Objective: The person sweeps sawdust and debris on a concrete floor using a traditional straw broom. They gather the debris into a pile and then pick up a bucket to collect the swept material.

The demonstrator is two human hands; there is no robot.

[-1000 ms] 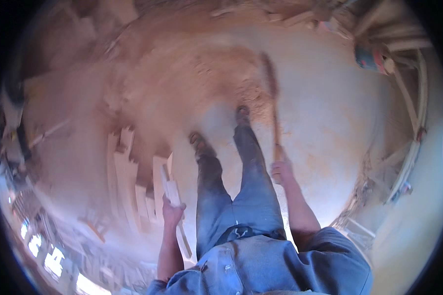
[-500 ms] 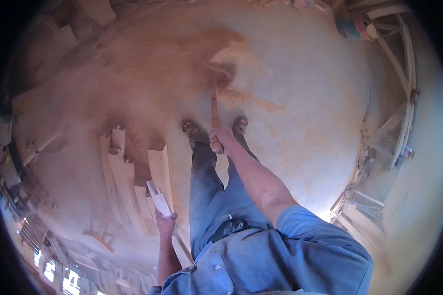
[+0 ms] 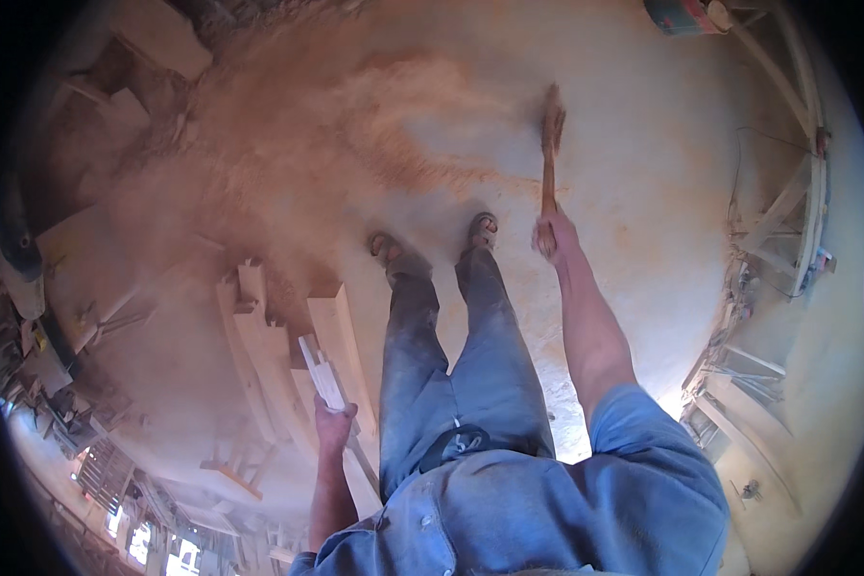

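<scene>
My right hand [image 3: 558, 233] grips the lower end of a wooden-handled brush [image 3: 549, 168], held out to the right of my feet. Its narrow brown head points away from me; whether it touches the floor I cannot tell. Beyond my feet, reddish-brown sawdust [image 3: 403, 154] covers the floor in a curved swept band, with a dust haze over it. My left hand [image 3: 334, 422] is closed round a few pale wood strips [image 3: 324, 381], beside my left thigh. The strips point up and away from the fist.
Long timber beams [image 3: 332, 322] lie on the floor to the left of my legs. Boards [image 3: 168, 38] rest at the far left. On the right stand a wooden frame [image 3: 778, 206] and, farther off, a dark bucket [image 3: 684, 16]. More planks [image 3: 749, 408] lean at the right.
My right hand has swung the brush from in front of my feet out to the right, off the sawdust pile. The left hand still holds the strips. The haze over the sawdust has shifted.
</scene>
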